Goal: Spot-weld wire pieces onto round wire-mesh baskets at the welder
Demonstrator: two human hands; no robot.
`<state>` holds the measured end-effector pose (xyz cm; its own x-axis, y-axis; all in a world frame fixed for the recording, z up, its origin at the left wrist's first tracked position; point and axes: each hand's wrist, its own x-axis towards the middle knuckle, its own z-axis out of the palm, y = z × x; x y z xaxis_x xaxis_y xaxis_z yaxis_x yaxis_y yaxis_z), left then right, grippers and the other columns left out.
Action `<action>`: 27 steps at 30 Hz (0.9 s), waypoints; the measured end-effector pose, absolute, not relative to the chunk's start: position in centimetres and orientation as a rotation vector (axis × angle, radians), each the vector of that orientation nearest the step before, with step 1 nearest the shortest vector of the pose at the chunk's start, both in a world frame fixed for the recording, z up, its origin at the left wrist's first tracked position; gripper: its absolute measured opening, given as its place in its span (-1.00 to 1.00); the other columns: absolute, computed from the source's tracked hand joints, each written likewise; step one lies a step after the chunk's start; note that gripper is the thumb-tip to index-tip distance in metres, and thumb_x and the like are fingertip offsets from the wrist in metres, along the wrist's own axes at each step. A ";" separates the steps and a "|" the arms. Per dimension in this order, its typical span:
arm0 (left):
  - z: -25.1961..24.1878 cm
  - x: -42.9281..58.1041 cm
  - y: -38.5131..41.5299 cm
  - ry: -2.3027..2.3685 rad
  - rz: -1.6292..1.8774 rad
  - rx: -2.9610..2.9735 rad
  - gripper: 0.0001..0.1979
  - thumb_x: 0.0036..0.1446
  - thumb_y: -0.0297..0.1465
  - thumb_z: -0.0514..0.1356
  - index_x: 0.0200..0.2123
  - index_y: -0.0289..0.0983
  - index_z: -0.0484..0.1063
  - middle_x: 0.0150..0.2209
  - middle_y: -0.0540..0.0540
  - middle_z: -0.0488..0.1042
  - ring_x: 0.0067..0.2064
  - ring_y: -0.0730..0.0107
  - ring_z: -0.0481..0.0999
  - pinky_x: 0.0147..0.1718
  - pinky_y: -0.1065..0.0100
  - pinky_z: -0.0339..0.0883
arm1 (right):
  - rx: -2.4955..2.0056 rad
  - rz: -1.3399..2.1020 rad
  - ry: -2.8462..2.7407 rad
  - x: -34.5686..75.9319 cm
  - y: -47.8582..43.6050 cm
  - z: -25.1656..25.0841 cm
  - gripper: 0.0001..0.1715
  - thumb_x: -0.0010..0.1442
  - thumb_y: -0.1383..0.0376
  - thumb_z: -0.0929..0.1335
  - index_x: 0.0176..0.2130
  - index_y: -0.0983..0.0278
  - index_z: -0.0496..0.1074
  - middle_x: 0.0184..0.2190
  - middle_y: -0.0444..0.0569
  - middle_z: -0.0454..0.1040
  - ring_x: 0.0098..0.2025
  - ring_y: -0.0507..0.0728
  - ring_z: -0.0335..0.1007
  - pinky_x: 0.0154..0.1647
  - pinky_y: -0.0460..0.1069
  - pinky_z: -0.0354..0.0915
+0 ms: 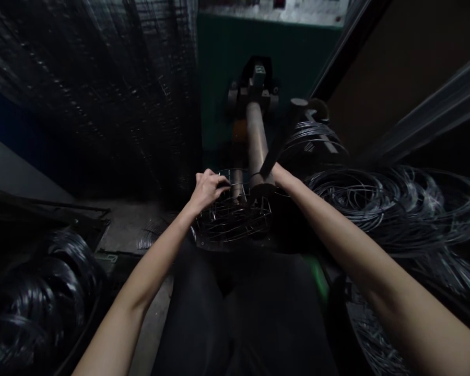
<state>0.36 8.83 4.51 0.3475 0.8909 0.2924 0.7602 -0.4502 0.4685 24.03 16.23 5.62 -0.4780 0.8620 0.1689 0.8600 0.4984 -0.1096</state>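
In the head view, a round frame of thin metal wire [235,224] sits in front of my lap, around the lower post of a machine. My left hand [209,188] is closed at its left rim, thumb and fingers pinched on the wire. Above the frame, the machine's thick cylindrical arm [257,138] points towards me. My right hand [279,175] reaches in on the right side of that arm. Its fingers are hidden behind the arm's end, so I cannot see what they hold. A dark bar [282,138] slants up from the cylinder's end.
Loose wire rings [360,198] lie heaped on the right, and more rings [313,136] hang behind the arm. Coiled wire [50,292] fills the lower left. Stacked wire mesh [102,94] rises at the upper left, beside the green machine body [223,68].
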 end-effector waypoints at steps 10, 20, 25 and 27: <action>4.9 -2.1 -2.1 0.949 0.452 2.757 -0.82 0.21 -0.44 0.07 -0.29 -0.18 0.48 -0.41 -0.05 0.50 -0.29 0.31 0.37 -0.30 0.26 0.19 | -1.562 0.111 -2.692 23.2 12.3 7.4 -0.71 0.20 0.43 0.27 -0.17 0.28 0.55 -0.33 -0.01 0.55 -0.32 0.11 0.45 -0.36 -0.09 0.24; 7.0 -16.8 -0.9 2.053 0.446 2.099 -0.80 0.17 -0.27 0.11 -0.23 -0.18 0.48 -0.23 -0.02 0.53 -0.17 0.23 0.49 -0.07 0.19 0.32 | -0.994 0.057 -2.600 28.3 4.0 4.4 -0.61 0.26 0.19 0.13 -0.24 0.11 0.51 -0.45 0.07 0.43 -0.43 0.15 0.34 -0.51 0.02 0.19; -4.1 -16.1 -0.1 2.233 0.192 1.862 -0.77 0.26 -0.38 0.03 -0.13 -0.31 0.44 -0.13 -0.17 0.47 -0.03 0.17 0.44 -0.01 0.15 0.30 | -1.010 0.263 -2.514 27.4 -1.6 4.6 -0.65 0.24 0.08 0.16 -0.10 -0.16 0.45 -0.54 0.05 0.41 -0.53 0.16 0.32 -0.59 0.07 0.18; -9.1 -14.3 -0.5 2.173 0.123 1.800 -0.78 0.28 -0.37 0.04 -0.13 -0.33 0.42 -0.14 -0.18 0.46 -0.05 0.21 0.45 -0.04 0.16 0.34 | -1.092 0.307 -2.467 26.9 -3.3 4.9 -0.63 0.22 0.05 0.17 -0.05 -0.24 0.42 -0.57 0.10 0.42 -0.57 0.15 0.30 -0.61 0.09 0.16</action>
